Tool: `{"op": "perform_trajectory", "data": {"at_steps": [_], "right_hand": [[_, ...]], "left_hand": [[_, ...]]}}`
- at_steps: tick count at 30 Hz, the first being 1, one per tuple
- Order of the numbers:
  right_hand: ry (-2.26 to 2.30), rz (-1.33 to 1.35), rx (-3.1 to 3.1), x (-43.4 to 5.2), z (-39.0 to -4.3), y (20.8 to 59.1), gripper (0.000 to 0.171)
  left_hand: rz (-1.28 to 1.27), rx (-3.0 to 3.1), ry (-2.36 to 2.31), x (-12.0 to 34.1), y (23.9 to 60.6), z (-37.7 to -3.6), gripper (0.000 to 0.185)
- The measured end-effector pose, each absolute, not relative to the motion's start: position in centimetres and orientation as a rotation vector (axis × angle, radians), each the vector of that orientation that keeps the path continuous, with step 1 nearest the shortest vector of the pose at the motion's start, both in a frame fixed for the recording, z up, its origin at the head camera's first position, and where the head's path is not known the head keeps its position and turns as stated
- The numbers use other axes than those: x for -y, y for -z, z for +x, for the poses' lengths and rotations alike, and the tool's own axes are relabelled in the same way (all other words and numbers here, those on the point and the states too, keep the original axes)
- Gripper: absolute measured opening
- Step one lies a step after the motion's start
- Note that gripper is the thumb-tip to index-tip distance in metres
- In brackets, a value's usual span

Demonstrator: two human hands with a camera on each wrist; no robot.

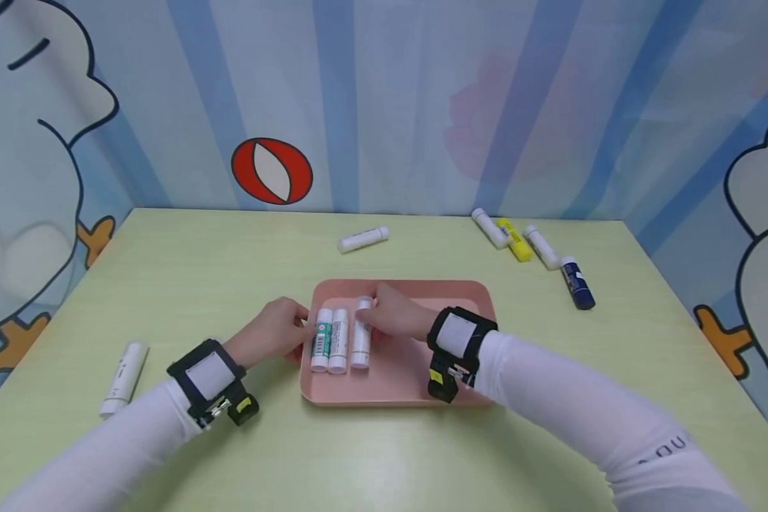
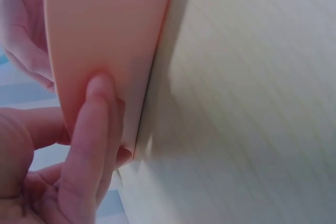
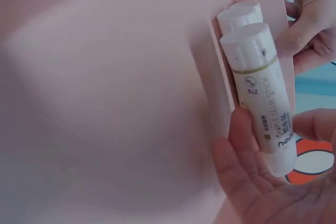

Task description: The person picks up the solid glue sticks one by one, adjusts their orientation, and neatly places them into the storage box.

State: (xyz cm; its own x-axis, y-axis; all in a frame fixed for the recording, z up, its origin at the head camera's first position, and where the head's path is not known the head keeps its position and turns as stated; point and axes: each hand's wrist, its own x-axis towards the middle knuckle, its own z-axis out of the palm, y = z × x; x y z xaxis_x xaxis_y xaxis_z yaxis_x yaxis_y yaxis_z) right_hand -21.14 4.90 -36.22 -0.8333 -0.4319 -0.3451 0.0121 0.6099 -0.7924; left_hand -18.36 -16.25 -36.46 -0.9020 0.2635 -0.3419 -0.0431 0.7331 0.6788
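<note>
Tray, pink, with three glue sticks between both hands.

Both arms reach forward from the bottom of the head view in white sleeves, each wrist wrapped in a black strap carrying a small camera. The left hand lies knuckles up, its fingers curled forward, one fingertip pressed flat against a pink surface while the thumb sits on the far side of it. The right hand comes in from the right, angled toward the left hand, palm down, with its fingers and thumb curled round a white tube.
</note>
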Motion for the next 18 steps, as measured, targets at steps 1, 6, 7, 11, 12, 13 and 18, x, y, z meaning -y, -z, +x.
{"op": "perform_trajectory", "data": {"at_steps": [1, 6, 7, 11, 12, 13, 18], "right_hand": [[1.140, -0.328, -2.324, -4.8, -21.3, 36.4, 0.032], [1.029, -0.290, -2.362, -4.1, -22.0, 37.3, 0.038], [1.010, -0.283, -2.365, -4.1, -22.1, 37.5, 0.040], [0.949, -0.304, -2.385, -3.8, -22.0, 37.4, 0.039], [0.941, -0.314, -2.389, -3.7, -22.0, 37.3, 0.037], [0.934, -0.318, -2.389, -3.6, -22.0, 37.2, 0.035], [0.893, -0.344, -2.410, -3.4, -21.7, 36.7, 0.022]], "left_hand": [[0.169, -2.517, -1.001, 16.3, 36.5, -18.4, 0.029], [0.174, -2.513, -1.005, 16.2, 36.6, -18.4, 0.029], [0.177, -2.514, -1.002, 16.2, 36.6, -18.4, 0.028], [0.171, -2.517, -0.999, 16.2, 36.6, -18.4, 0.028], [0.174, -2.518, -0.997, 16.2, 36.6, -18.4, 0.028], [0.173, -2.519, -0.995, 16.2, 36.6, -18.4, 0.028], [0.179, -2.521, -0.988, 16.2, 36.6, -18.4, 0.028]]}}
